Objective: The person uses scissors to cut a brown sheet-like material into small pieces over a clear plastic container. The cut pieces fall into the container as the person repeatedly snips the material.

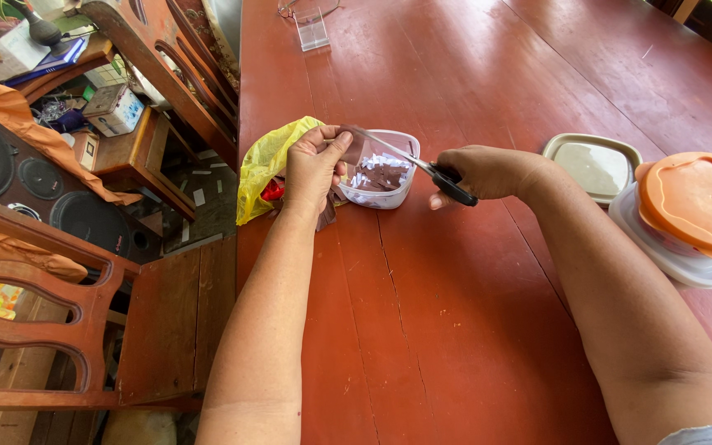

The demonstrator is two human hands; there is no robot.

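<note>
From the head camera, the left hand (313, 161) pinched a brownish sheet of paper (354, 148) over a small clear tub (397, 198) of paper snippets (381, 171). At three o'clock of it, the right hand (488, 171) gripped black-handled scissors (422, 165), blades at the sheet. A yellow plastic bag (265, 161) lay at nine o'clock on the red wooden table (455, 330).

Shiny metal scissors (409, 158), clear plastic tub (389, 196), matt red painted-wood table (455, 313).
</note>
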